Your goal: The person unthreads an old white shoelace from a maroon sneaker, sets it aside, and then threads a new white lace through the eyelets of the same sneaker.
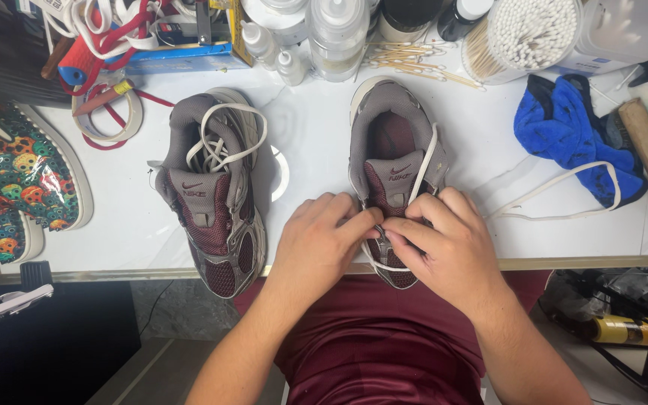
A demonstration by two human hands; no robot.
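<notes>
The lace [423, 169] is pinched by both hands [316, 244], right [448, 251], over the right shoe [393, 176] at the tabletop [316, 139] edge; its loose end trails toward the blue cloth [571, 131], so snagging or an uneven pull is judged possible.

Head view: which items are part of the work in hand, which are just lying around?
In use: left hand, right hand, right-side shoe, its white lace.

Lying about: second shoe, blue cloth, cotton-swab tub, plastic bottles, patterned shoe.
</notes>
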